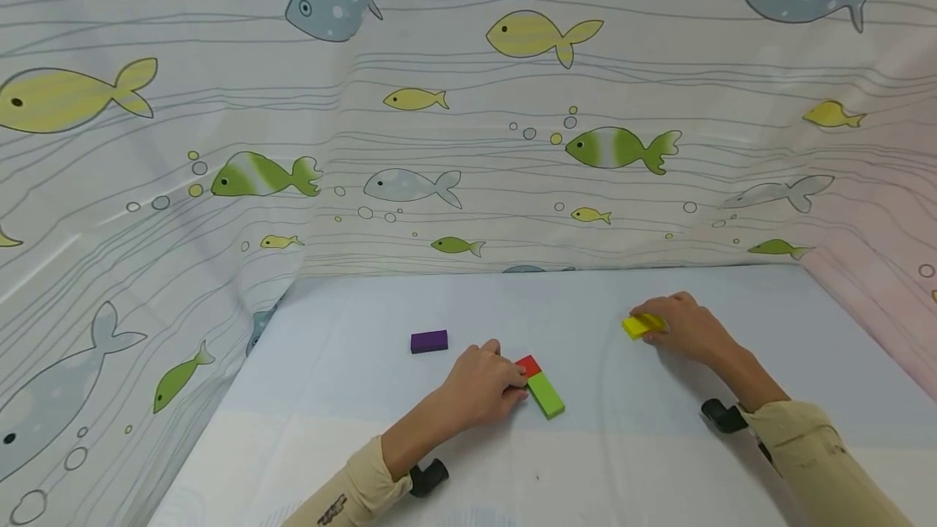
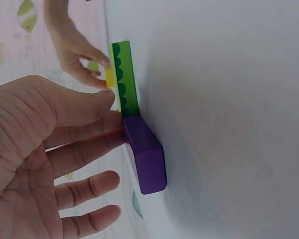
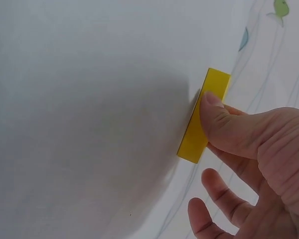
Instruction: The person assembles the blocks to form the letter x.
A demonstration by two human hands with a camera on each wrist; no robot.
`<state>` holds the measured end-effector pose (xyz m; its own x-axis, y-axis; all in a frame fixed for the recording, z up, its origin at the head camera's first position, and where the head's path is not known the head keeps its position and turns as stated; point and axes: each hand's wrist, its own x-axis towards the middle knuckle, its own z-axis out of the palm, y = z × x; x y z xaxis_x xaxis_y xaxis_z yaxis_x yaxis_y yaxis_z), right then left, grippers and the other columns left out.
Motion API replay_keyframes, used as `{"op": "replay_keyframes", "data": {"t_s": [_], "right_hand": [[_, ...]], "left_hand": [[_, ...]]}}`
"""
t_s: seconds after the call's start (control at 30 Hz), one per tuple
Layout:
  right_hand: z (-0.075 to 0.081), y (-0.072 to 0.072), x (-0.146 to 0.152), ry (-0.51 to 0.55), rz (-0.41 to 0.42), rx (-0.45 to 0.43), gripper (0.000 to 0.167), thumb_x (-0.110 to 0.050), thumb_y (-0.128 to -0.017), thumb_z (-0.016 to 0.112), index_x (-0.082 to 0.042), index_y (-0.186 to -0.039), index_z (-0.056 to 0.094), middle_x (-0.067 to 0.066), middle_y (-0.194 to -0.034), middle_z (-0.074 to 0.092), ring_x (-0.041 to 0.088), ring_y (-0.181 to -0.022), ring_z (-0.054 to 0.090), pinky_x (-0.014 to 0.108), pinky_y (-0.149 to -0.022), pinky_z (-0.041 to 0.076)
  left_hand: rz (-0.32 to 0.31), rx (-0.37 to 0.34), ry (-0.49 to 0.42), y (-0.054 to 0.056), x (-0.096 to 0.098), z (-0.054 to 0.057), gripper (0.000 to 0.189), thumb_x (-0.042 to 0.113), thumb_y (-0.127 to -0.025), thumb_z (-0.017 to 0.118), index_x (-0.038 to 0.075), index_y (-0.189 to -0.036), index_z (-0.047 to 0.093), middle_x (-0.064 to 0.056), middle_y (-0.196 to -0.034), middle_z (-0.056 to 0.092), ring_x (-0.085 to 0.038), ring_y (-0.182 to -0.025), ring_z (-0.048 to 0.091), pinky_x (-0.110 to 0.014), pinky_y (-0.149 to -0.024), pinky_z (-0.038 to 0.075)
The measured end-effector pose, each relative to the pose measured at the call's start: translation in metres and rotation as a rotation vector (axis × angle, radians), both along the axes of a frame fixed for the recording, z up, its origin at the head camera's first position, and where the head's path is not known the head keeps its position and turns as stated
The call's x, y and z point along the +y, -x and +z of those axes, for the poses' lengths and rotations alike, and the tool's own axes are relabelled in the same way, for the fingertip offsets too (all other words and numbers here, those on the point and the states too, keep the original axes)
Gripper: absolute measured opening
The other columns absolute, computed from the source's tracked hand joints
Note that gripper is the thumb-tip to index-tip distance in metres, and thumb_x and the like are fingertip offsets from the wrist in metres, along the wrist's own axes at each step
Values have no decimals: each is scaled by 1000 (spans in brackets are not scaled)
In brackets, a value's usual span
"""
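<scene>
My left hand (image 1: 483, 385) is at a red block (image 1: 529, 365), its fingertips on it. A light green block (image 1: 546, 397) adjoins the red one and has dark green scallops in the left wrist view, where my thumb lies beside it. A purple block (image 2: 148, 159) there meets the green block's end and covers most of the red. Farther right, my right hand (image 1: 681, 325) pinches a yellow block (image 3: 204, 117) between thumb and fingers, the other fingers spread apart. Whether the yellow block touches the table is unclear.
A purple block (image 1: 429, 341) lies left of my left hand; I cannot tell if it is the one in the left wrist view. A white cloth covers the table (image 1: 351, 421). Behind it hangs a fish-patterned curtain (image 1: 468, 137). Black devices (image 1: 429, 478) sit at both wrists.
</scene>
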<state>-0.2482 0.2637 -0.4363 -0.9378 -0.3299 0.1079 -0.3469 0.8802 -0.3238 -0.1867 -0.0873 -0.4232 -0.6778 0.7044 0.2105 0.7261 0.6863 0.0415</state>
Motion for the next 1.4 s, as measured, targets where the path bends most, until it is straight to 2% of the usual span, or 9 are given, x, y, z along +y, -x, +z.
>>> {"op": "replay_keyframes", "data": {"t_s": [0.4, 0.9, 1.4], "right_hand": [[0, 0, -5, -2, -29, -4, 37, -8, -81, 80, -8, -116, 71, 16, -117, 67, 40, -106, 48, 58, -83, 43], [-2, -1, -2, -18, -24, 21, 36, -7, -79, 82, -7, -113, 72, 14, -114, 68, 39, -105, 49, 59, -82, 43], [5, -5, -2, -28, -13, 20, 38, -9, -78, 83, -8, -115, 72, 13, -115, 69, 39, -107, 49, 61, -84, 43]], "left_hand": [[4, -8, 12, 2, 0, -1, 20, 29, -86, 76, 23, -105, 80, 11, -94, 74, -9, -70, 44, -20, -55, 30], [-2, -5, 12, 0, -2, -2, 17, 29, -87, 75, 23, -103, 80, 12, -90, 74, -9, -69, 42, -20, -54, 30], [-2, 19, 41, 1, 0, -2, 14, 29, -87, 75, 26, -99, 80, 13, -86, 74, -10, -68, 42, -20, -54, 30]]}}
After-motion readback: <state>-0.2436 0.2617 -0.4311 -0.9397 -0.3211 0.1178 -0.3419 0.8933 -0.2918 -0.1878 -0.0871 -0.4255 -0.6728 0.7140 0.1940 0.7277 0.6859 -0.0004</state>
